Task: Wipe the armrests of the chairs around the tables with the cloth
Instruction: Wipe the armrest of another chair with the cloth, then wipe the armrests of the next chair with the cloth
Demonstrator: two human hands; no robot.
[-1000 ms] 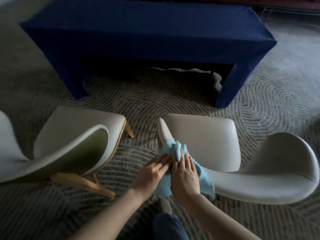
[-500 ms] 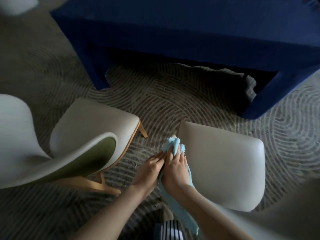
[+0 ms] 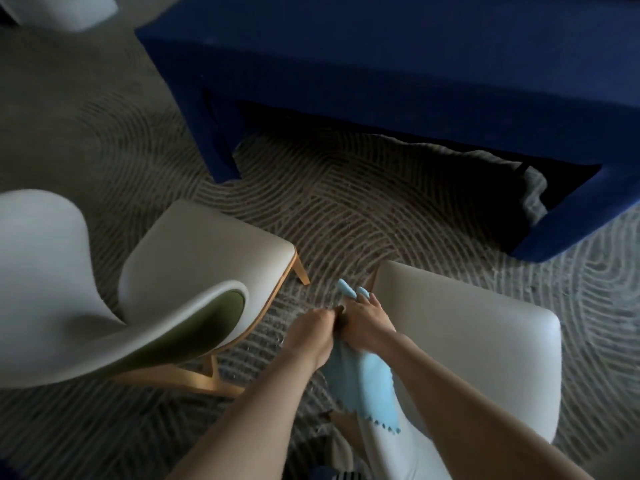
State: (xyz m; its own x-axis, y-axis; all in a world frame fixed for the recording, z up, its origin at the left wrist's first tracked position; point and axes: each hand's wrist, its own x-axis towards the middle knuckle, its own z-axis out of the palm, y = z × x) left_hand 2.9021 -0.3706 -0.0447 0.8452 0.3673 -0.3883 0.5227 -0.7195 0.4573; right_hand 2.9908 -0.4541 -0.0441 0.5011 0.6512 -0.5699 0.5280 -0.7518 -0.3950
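A light blue cloth (image 3: 367,386) drapes over the left armrest (image 3: 384,448) of the cream chair (image 3: 460,348) on the right. My right hand (image 3: 363,322) lies on top of the cloth near the armrest's front tip, fingers curled over it. My left hand (image 3: 311,332) holds the cloth and armrest from the left side, fingers curled in against the right hand. A corner of the cloth sticks out past my fingertips. A second cream chair (image 3: 194,271) with a green inner armrest panel (image 3: 207,327) stands to the left.
A dark blue table (image 3: 381,74) stands ahead on a patterned grey rug (image 3: 346,209), with a grey cushion (image 3: 530,188) under it. The left chair's wooden legs (image 3: 194,379) sit near my left forearm. Another pale seat (image 3: 69,8) shows at the top left.
The view has swung right and closer. Both hands have slid forward along the armrest toward its front tip, dragging the cloth, and the left hand's fingers have curled in.
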